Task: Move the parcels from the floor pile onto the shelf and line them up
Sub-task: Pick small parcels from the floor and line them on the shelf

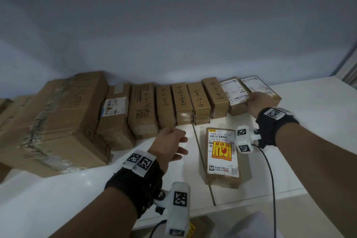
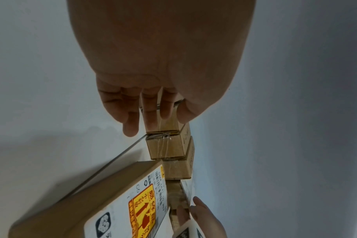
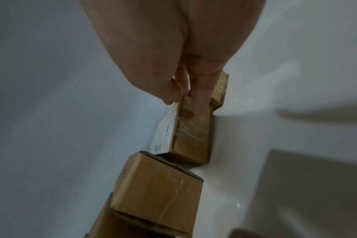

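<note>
A row of brown cardboard parcels (image 1: 181,100) stands along the wall on the white shelf (image 1: 313,141). My right hand (image 1: 257,100) presses straight fingers (image 3: 200,99) against the front end of a white-labelled parcel (image 1: 231,91), second from the row's right end, with the thumb on its top edge. The last labelled parcel (image 1: 260,87) stands just beyond it. A parcel with a yellow fragile sticker (image 1: 222,158) lies flat in front of the row, apart from both hands. My left hand (image 1: 172,141) hovers open before the small parcels (image 2: 165,145), holding nothing.
A large taped box (image 1: 58,121) fills the shelf's left end. The grey wall (image 1: 173,35) backs the row. Bare shelf lies to the right of the last parcel. Below the shelf's front edge, a parcel (image 1: 201,226) and something white (image 1: 257,226) show.
</note>
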A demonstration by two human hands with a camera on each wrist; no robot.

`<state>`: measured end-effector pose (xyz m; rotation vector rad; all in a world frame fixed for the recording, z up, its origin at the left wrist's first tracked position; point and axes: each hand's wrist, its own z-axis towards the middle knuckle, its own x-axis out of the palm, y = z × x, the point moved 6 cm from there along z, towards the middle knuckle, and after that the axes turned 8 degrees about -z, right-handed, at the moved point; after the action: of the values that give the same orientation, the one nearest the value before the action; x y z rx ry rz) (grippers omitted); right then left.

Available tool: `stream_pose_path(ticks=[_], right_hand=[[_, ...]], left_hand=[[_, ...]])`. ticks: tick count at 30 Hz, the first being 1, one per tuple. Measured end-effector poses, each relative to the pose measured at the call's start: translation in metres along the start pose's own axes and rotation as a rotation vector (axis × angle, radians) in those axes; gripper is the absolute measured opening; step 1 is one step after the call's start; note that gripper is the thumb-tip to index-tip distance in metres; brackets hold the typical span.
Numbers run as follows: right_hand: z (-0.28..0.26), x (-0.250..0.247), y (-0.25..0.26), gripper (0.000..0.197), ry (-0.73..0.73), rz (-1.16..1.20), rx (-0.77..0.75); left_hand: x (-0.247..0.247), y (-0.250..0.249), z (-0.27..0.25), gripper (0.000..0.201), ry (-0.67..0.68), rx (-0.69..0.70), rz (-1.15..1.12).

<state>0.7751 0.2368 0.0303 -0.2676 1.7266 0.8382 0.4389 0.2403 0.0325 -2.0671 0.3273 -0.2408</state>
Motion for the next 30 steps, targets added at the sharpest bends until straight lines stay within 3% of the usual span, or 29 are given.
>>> stream_pose_path(ticks=[4, 7, 11, 18, 20, 24, 27, 30], right_hand=[[-0.028, -0.014, -0.005, 0.044, 0.046, 0.076, 0.060], [-0.071, -0.043, 0.010, 0.033, 0.192, 0.034, 0.082], [-0.141, -0.090, 0.045, 0.018, 0.369, -0.092, -0.051], [-0.266, -0.152, 0.086, 0.009, 0.381, 0.049, -0.109], [-0.299, -0.142, 0.089, 0.013, 0.447, 0.077, -0.121], [-0.364, -0.096, 0.073, 0.022, 0.540, 0.103, -0.075], [-0.398, -0.032, 0.057, 0.016, 0.682, 0.103, -0.047], [-0.428, 0.017, 0.030, 0.020, 0.747, 0.170, 0.075]], left_hand=[[-0.005, -0.011, -0.014, 0.010, -0.024, 0.008, 0.000], [-0.011, -0.032, -0.039, 0.011, -0.031, 0.013, 0.009], [-0.021, -0.072, -0.085, 0.011, 0.019, 0.094, 0.101], [-0.057, -0.106, -0.176, 0.011, 0.005, 0.224, 0.229], [-0.074, -0.097, -0.200, 0.014, -0.007, 0.207, 0.257], [-0.114, -0.040, -0.236, 0.017, -0.025, 0.045, 0.318], [-0.147, 0.014, -0.252, 0.029, -0.025, -0.116, 0.387], [-0.173, 0.059, -0.262, 0.032, -0.057, -0.214, 0.441]])
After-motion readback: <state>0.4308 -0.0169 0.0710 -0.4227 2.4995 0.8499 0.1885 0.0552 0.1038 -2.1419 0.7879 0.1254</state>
